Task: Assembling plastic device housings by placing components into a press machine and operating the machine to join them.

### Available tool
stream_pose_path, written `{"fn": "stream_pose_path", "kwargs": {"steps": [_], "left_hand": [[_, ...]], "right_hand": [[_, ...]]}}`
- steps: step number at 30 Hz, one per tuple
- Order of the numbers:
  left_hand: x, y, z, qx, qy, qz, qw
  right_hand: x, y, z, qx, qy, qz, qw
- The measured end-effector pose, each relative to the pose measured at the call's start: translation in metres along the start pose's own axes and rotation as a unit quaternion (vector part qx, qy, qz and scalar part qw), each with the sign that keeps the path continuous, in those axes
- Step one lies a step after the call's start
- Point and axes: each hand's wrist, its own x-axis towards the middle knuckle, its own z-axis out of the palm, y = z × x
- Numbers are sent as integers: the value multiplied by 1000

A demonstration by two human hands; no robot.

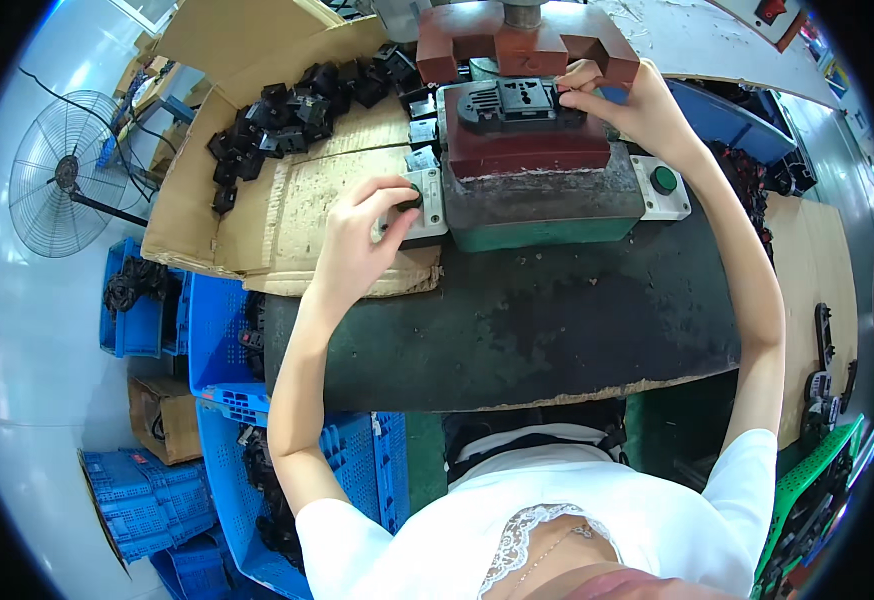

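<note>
My left hand (355, 238) has its thumb and fingers curled around a dark green push button (412, 198), which stands on a small white box left of the press bed. My right hand (647, 112) reaches up to the press and pinches the right end of a black power-strip housing (527, 100) with a socket face. That housing lies on a dark red fixture block (527, 150). Just above and behind it hangs the brown press head (527, 45). The fingertips of my right hand are close beneath the head's right arm and partly hide the housing's end.
A cardboard box (247, 225) at the left holds many black socket modules (292, 110), some lined up by the press. A second green button (663, 180) sits right of the bed. Blue crates (222, 335) and a fan (67, 170) stand left; a green crate (792, 490) stands lower right.
</note>
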Motion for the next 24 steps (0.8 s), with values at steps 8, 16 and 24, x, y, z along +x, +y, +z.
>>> {"fn": "stream_pose_path", "kwargs": {"steps": [8, 16, 24], "left_hand": [[-7, -3, 7, 22, 27, 12, 999], [-14, 0, 13, 109, 38, 57, 992], [-6, 8, 7, 150, 13, 56, 987]], "right_hand": [[6, -10, -8, -12, -61, 37, 997], [-2, -20, -14, -51, -52, 23, 997], [-78, -33, -50, -144, -121, 126, 974]]}}
